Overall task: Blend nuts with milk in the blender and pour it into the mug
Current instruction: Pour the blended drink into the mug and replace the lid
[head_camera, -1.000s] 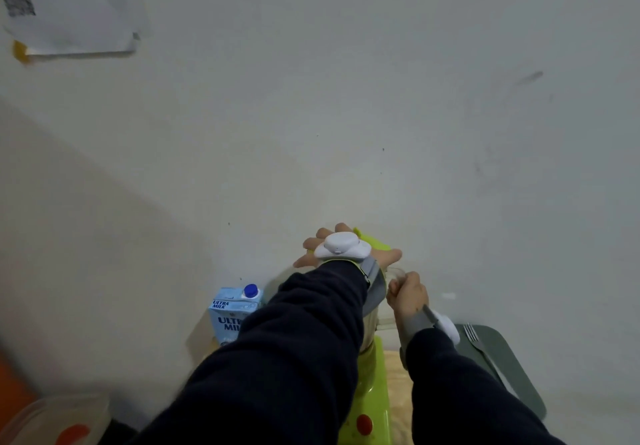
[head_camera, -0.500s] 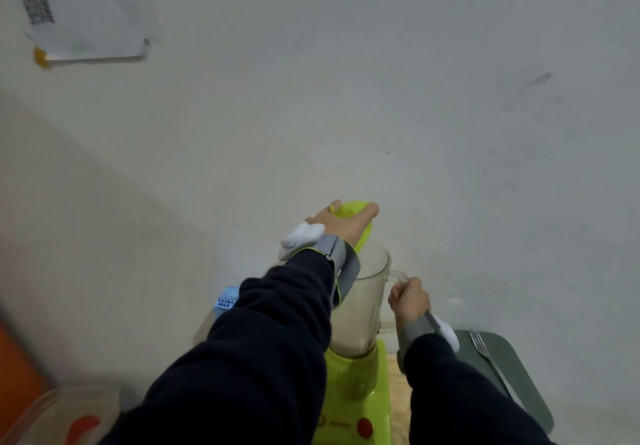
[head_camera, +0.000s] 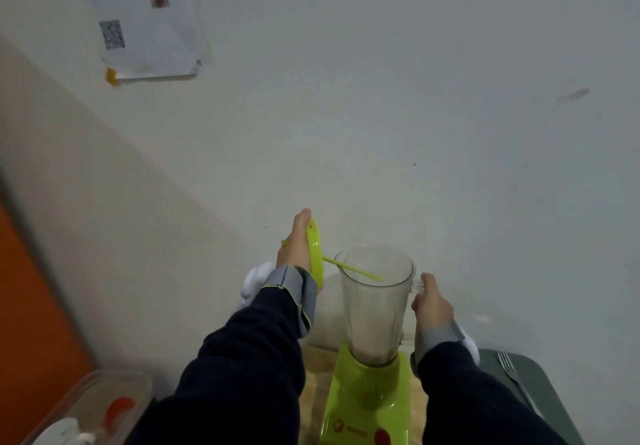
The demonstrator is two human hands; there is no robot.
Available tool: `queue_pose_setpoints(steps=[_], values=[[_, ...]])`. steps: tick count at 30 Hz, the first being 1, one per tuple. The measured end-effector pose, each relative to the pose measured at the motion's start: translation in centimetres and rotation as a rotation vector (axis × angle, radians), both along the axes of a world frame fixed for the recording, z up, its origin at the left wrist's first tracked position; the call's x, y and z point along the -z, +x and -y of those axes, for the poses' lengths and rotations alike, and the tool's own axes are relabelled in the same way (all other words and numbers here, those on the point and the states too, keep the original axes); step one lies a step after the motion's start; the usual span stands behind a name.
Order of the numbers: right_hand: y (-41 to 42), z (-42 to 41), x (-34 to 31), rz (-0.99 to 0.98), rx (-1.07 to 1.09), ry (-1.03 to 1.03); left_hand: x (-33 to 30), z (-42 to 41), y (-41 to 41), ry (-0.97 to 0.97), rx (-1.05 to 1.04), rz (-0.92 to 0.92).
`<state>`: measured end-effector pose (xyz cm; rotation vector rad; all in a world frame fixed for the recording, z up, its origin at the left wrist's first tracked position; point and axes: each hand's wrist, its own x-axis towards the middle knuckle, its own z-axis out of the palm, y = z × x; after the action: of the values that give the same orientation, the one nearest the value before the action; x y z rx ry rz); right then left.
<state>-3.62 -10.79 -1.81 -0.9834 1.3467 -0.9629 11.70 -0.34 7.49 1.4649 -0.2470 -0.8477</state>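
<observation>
Head view shows the blender jar [head_camera: 375,302] standing on its lime-green base [head_camera: 367,399] between the two hands, its mouth uncovered and its clear wall clouded by a pale beige blend; how full it is cannot be made out. The right hand [head_camera: 431,306] grips the jar's clear handle, fingers curled round it on the side away from the camera. The left hand [head_camera: 294,247] holds the green lid [head_camera: 316,254] on edge just left of the jar's rim, thumb along its upper edge; the other fingers are hidden behind the lid. A thin green strip runs from the lid across the jar's mouth. Both wrists wear grey bands with white pods, over dark sleeves. Below the jar, the base's front with a red knob [head_camera: 381,437] is cut by the frame edge. Right of the right arm lies a grey-green tray [head_camera: 540,392] with a fork [head_camera: 509,368] on it. Left of the left arm sits a clear plastic container [head_camera: 86,406], blurred, with something red-orange inside. A strip of wooden worktop [head_camera: 313,385] shows between arm and base. No mug shows.
</observation>
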Motion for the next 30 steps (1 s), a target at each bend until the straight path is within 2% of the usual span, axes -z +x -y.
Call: queue_pose_setpoints(steps=[3,10,20,24,30], values=[[0.0,-0.2,-0.4,0.022,-0.006,0.058,0.0,-0.6,0.1,-0.015,0.028,-0.121],[-0.4,-0.3,-0.8,0.131,0.054,0.11,-0.6,-1.1,-1.0,-0.02,0.102,-0.088],[-0.7,1.2,-2.2,0.279,0.079,0.035,-0.8,-0.6,-3.7,0.013,0.151,-0.084],[-0.6,1.2,-3.4,0.226,0.014,-0.018,-0.5,-0.4,-3.5,0.008,0.086,-0.071],[-1.6,-0.4,-3.2,0.152,-0.003,-0.034,0.0,-1.8,-3.8,0.007,0.135,-0.108]])
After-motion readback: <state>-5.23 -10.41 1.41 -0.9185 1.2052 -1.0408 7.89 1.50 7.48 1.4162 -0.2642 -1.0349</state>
